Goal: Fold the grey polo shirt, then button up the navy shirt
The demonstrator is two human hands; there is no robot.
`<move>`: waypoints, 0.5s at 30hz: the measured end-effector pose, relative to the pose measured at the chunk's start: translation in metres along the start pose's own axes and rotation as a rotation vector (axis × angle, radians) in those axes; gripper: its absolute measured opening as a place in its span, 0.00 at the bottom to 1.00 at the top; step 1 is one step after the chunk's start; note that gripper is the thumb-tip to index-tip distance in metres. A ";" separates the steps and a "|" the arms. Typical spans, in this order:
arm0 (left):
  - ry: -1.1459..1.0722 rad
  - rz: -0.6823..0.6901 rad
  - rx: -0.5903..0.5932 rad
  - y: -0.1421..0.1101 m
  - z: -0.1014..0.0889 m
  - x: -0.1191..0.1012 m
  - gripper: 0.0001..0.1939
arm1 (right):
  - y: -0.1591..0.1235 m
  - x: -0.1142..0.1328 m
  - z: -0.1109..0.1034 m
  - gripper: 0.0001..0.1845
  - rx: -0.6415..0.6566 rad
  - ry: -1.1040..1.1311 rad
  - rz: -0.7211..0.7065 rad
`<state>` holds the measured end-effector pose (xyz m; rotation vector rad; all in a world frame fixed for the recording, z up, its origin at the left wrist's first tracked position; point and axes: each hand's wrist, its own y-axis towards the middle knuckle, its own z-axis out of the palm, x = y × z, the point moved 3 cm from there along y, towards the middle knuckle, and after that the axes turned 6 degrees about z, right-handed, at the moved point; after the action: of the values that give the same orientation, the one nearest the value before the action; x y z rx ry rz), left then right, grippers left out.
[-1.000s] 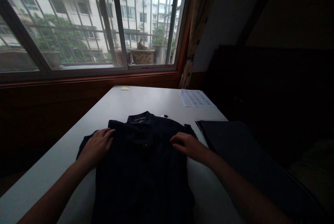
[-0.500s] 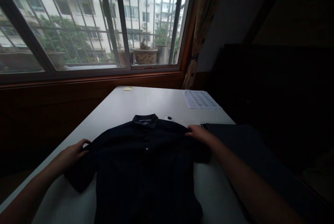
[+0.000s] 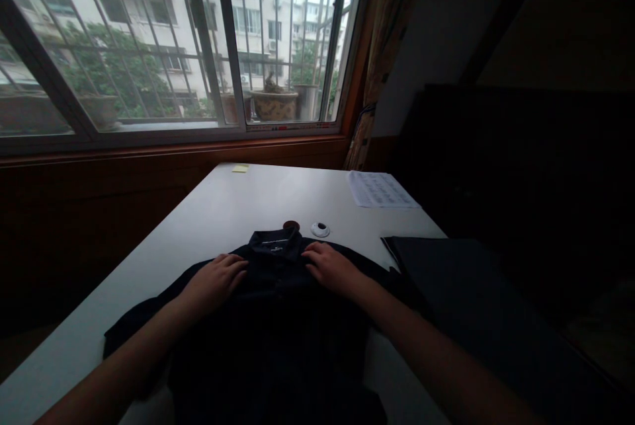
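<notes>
A dark navy short-sleeved shirt (image 3: 278, 346) lies front up on the white table, its collar (image 3: 275, 242) pointing away from me. My left hand (image 3: 215, 279) is on the shirt's left shoulder area beside the collar, fingers bent onto the cloth. Just right of the collar, my right hand (image 3: 332, 270) has its fingers curled on the fabric. Both thumbs are mostly hidden, and the cloth between the hands looks slightly bunched. Sleeves spread out to either side, the right one partly behind my forearm.
Beyond the collar sit a white round object with a dark centre (image 3: 320, 229) and a brown round object (image 3: 291, 225). Folded dark cloth (image 3: 446, 266) lies at the right. Printed sheets (image 3: 381, 188) and a yellow note (image 3: 241, 168) rest on the far part of the table (image 3: 288, 190).
My hands went out from the chest to the sleeves, then back in beside the collar. The shirt's sleeves spread, and its collar shifted toward me, uncovering the brown round object.
</notes>
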<state>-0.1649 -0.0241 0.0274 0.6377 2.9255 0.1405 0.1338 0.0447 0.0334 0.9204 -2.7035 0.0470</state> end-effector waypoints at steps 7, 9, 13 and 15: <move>0.053 -0.051 -0.020 0.045 0.044 0.027 0.31 | 0.046 -0.006 0.033 0.31 0.012 -0.004 0.050; 0.056 -0.070 -0.015 0.054 0.048 0.038 0.31 | 0.057 -0.014 0.036 0.33 0.011 -0.005 0.071; 0.059 -0.089 0.002 0.072 0.051 0.053 0.32 | 0.074 -0.023 0.042 0.35 0.008 -0.014 0.092; 0.060 -0.095 0.011 0.078 0.052 0.057 0.32 | 0.079 -0.025 0.043 0.35 0.008 -0.020 0.083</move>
<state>-0.1764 0.0735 -0.0212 0.5033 3.0095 0.1349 0.0942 0.1174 -0.0096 0.8151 -2.7606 0.0653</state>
